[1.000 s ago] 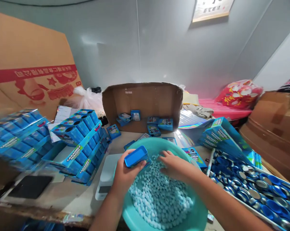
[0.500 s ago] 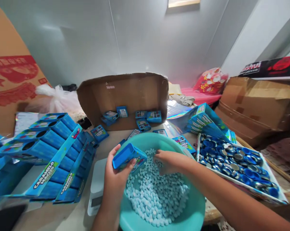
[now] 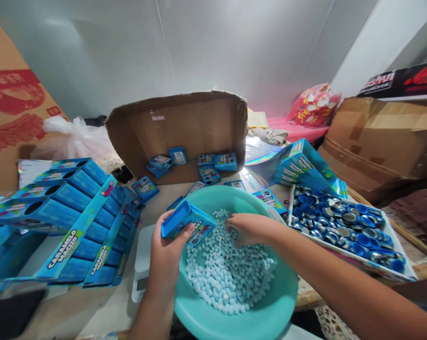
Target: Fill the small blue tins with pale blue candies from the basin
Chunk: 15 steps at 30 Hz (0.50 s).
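My left hand [image 3: 171, 245] grips a small blue candy box [image 3: 195, 226] and holds it tilted over the left side of a turquoise bowl [image 3: 195, 321]. Thumb and fingers wrap the box, with its plain blue end towards me. Pale blue candies [image 3: 227, 278], small and rounded, cover the bowl's bottom. Inside the bowl, near its far side, my right hand [image 3: 246, 229] reaches down with fingers curled in among the candies. Its fingertips are partly hidden, so how many candies it has cannot be seen.
Blue display boxes [image 3: 75, 231] stand at left, beside a white scale [image 3: 142, 250]. Behind the bowl, a cardboard box [image 3: 185, 118] on its side holds several candy boxes [image 3: 225, 162]. On the right lies a tray of blue and silver caps [image 3: 344, 231], before folded blue cartons [image 3: 301, 165].
The whole view has shifted slightly, with things sitting higher in the picture. My left hand still has the box, now turned a little; my right hand stays curled among the candies.
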Available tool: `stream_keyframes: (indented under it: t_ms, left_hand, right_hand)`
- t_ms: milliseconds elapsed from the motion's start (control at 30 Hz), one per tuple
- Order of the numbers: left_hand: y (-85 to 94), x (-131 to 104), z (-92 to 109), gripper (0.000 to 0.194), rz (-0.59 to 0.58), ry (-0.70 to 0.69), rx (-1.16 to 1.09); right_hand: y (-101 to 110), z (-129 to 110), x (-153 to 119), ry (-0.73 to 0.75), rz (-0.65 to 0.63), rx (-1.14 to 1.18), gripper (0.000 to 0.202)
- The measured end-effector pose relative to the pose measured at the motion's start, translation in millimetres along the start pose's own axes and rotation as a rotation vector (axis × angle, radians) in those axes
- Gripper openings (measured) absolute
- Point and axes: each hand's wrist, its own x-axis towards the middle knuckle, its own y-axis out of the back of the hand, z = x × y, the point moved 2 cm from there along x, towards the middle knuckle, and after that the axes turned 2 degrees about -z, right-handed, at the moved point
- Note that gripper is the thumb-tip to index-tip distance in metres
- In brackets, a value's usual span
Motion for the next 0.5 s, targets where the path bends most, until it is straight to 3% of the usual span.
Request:
stream_keyframes:
  t_ms: [167,333,500]
  left_hand:
    - [-3.6,-2.4,4.4,0.064,0.060,0.038,-0.114]
    - [-6.1,-6.1,9.8,0.059,0.074,0.002,-0.027]
    - [-2.1,-3.5,5.0,0.064,0.085,-0.005,-0.040]
  right_hand:
    - [0.4,-0.6,-0.2,-0.003,-0.031,-0.004,0.044]
    - [-0.1,-2.2,0.8,-0.014,-0.019,-0.024,0.036]
    - [2.8,-3.2,15.1,-0.043,0.139,-0.093,0.038]
